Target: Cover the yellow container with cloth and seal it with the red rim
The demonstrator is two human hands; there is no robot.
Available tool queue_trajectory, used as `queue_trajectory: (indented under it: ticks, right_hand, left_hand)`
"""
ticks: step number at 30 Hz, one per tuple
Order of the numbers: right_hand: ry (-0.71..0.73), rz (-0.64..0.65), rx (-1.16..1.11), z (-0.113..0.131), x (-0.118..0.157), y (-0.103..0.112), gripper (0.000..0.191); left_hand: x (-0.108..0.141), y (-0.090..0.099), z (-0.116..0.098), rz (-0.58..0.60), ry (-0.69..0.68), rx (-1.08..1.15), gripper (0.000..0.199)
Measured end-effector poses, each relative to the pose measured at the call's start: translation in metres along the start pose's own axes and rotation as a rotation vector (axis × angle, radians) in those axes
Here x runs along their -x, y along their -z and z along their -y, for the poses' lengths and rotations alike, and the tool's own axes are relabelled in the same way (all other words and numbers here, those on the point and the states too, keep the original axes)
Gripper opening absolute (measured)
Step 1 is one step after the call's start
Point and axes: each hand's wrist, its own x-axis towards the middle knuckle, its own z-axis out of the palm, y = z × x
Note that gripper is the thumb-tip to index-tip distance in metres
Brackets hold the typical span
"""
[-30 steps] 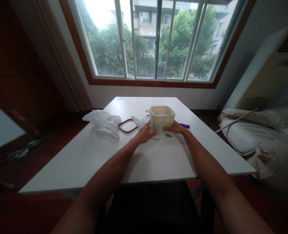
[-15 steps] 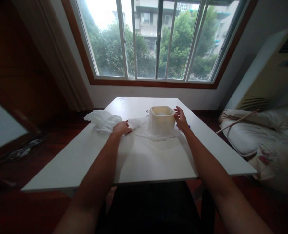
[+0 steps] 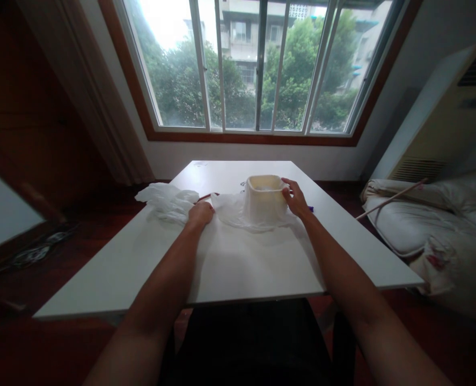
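A small cream plastic bin [image 3: 265, 206] stands upright on the white table [image 3: 254, 268]. Thin clear plastic film [image 3: 232, 210] spreads around its base and out to the left. My right hand [image 3: 296, 199] grips the bin's right rim, thumb and fingers bent over the edge. Left of the film, my left hand [image 3: 200, 213] is closed low over the table; what its fingers hold is hidden. Just behind it shows a thin dark-red stick-like thing [image 3: 210, 196]. A crumpled white plastic bag [image 3: 167, 201] lies beside that hand on its left.
A small purple object [image 3: 310, 209] lies beyond my right wrist. Something small and dark [image 3: 243, 184] sits behind the bin. To the right are a covered couch [image 3: 398, 225] with a thin wooden stick [image 3: 390, 200] on it. A window [image 3: 241, 69] is ahead.
My left hand has drawn slightly left and closed, leaving the film's edge, and the dark-red stick shows more. My right hand has moved left onto the bin's rim.
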Motion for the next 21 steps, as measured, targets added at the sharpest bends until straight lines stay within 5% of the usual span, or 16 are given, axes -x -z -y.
queue_trajectory:
  ticks: [8,12,17,21]
  right_hand:
    - [0.070,-0.001,0.045,0.004,0.000,0.000,0.068]
    - [0.090,-0.011,0.062,0.009,-0.001,0.000,0.065]
    - [0.105,0.004,0.046,0.018,0.002,-0.003,0.060]
    - [0.095,0.056,-0.002,0.028,0.005,-0.009,0.059]
  left_hand:
    - [0.002,0.002,-0.013,-0.225,0.012,0.105,0.031]
    - [0.009,0.014,-0.018,-0.448,0.007,0.282,0.029]
    - [0.029,0.033,-0.047,-0.761,-0.311,0.508,0.020]
    - [0.055,0.039,-0.078,-0.813,-0.613,0.564,0.018]
